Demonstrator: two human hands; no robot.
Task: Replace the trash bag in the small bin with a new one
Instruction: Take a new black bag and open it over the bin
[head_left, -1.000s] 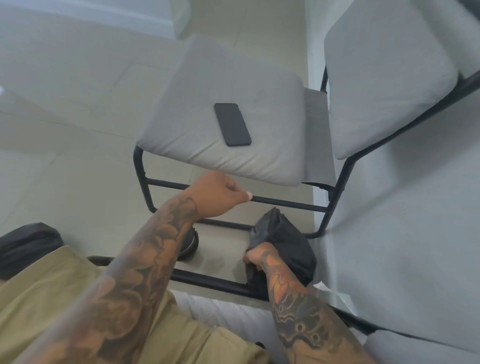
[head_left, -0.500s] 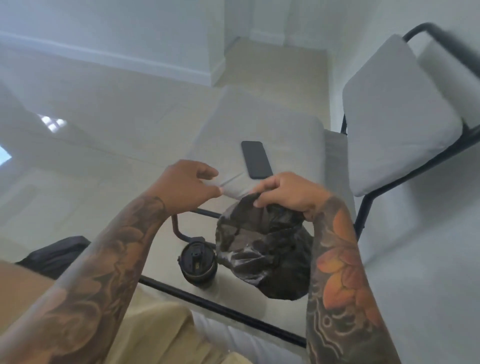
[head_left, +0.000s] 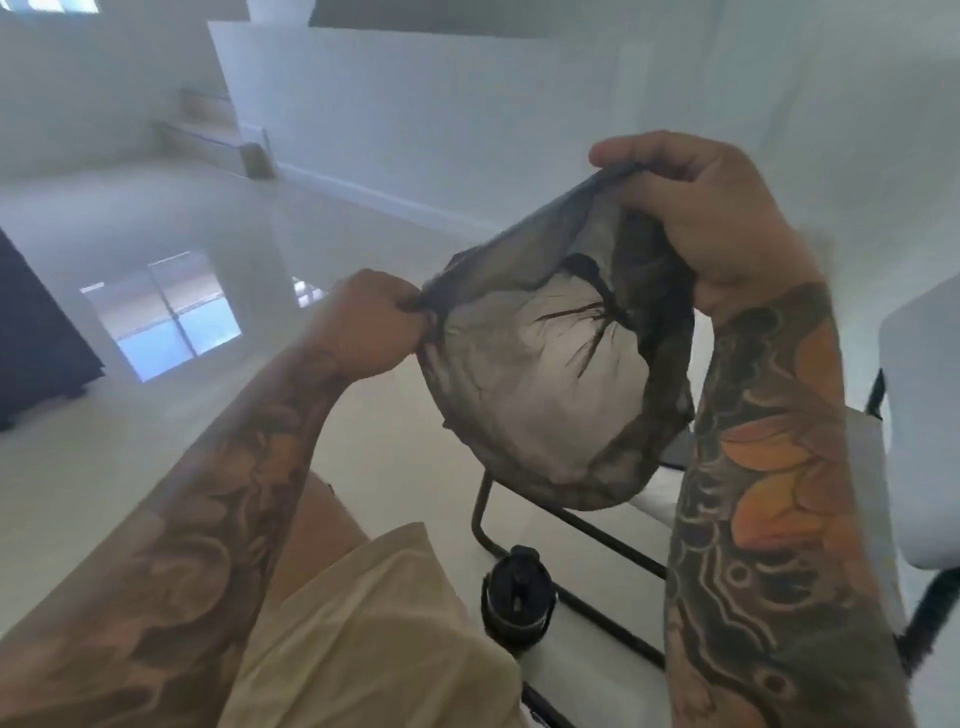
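Observation:
A thin dark trash bag (head_left: 550, 384) hangs in the air in front of me, its mouth pulled open so I look into it down to the gathered bottom seam. My left hand (head_left: 371, 325) pinches the left side of the bag's rim in a closed fist. My right hand (head_left: 696, 218) grips the upper right side of the rim, held higher than the left. The bag is see-through against the light floor. No bin is in view.
A black round lidded container (head_left: 517, 605) stands on the pale tiled floor below the bag. A black metal chair frame (head_left: 571, 525) with a grey cushion (head_left: 919, 431) is at the right. My beige trouser leg (head_left: 363, 634) fills the bottom. White walls and steps lie behind.
Both hands lifted the bag from the floor beside the chair up to chest height and spread its mouth open. My view tilted up, so the chair seat and phone dropped out of sight.

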